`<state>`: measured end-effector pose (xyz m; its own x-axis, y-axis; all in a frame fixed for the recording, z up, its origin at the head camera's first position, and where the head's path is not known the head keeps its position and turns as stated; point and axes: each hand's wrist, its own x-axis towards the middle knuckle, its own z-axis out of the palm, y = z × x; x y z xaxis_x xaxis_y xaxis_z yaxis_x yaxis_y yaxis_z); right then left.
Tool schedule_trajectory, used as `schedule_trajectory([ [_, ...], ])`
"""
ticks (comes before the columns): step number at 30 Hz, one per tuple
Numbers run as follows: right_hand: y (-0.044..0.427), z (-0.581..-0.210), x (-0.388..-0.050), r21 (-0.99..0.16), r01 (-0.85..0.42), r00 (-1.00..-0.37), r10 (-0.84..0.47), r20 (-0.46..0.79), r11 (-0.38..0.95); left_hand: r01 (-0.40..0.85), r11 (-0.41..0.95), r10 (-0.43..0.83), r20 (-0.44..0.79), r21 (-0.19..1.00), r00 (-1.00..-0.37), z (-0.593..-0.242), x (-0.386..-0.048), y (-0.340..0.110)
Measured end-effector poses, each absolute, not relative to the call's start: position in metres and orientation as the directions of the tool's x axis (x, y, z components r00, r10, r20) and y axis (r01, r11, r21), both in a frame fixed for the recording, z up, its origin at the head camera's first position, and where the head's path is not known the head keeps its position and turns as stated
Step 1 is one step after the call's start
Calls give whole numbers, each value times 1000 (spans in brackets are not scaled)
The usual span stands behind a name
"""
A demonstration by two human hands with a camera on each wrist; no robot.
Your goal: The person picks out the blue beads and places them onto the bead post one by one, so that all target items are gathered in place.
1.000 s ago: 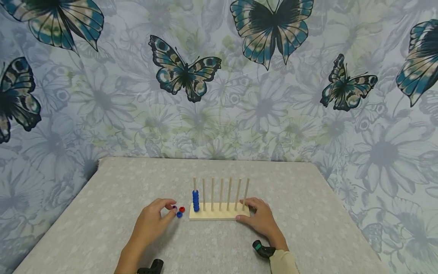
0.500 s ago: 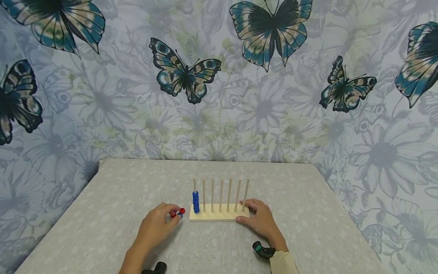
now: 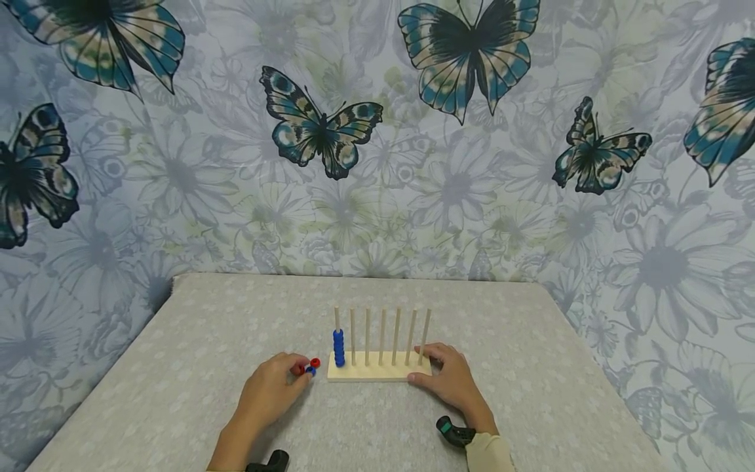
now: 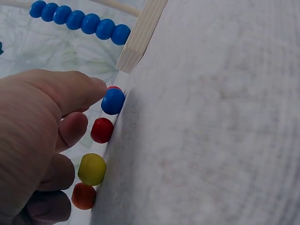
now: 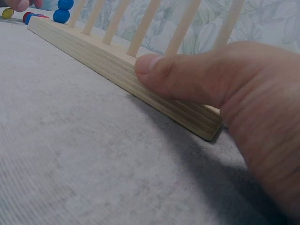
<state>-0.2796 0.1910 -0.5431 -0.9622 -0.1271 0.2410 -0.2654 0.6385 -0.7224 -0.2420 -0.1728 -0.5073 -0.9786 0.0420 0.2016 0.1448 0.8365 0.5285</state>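
Observation:
A pale wooden peg stand (image 3: 377,373) carries a row of upright pegs. Several blue beads (image 3: 339,348) are stacked on its leftmost peg. My right hand (image 3: 448,375) grips the stand's right end, thumb (image 5: 161,70) on the front edge and fingers behind. Left of the stand, my left hand (image 3: 268,387) is low over loose beads. Its thumb tip is at a blue bead (image 4: 113,101), with a red bead (image 4: 102,130) close to the fingers. Another red bead (image 3: 315,362) lies just beyond the blue one. Part of the index finger is hidden behind the thumb.
A yellow bead (image 4: 92,169) and an orange bead (image 4: 84,196) lie under the left hand, out of the head view. The table (image 3: 560,393) has a pale patterned cloth. Behind it stands a wall (image 3: 377,216) with butterflies and flowers.
My left hand has lowered and moved slightly right to the loose beads, its thumb now at the blue bead. The right hand has kept its hold on the stand.

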Motion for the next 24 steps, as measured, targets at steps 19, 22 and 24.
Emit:
schedule_trajectory([
  [19, 190, -543, -279, -714, -274, -959, -127, 254, 645, 128, 846, 42, 175, 518, -984, -510, -244, -175],
  [22, 191, -544, -280, -708, -282, -956, -131, 261, 647, 138, 843, 48, 183, 520, -982, -510, -244, -175],
  [24, 191, -544, -279, -707, -278, -958, -130, 257, 651, 143, 841, 53, 184, 522, -982, -511, -244, -175],
])
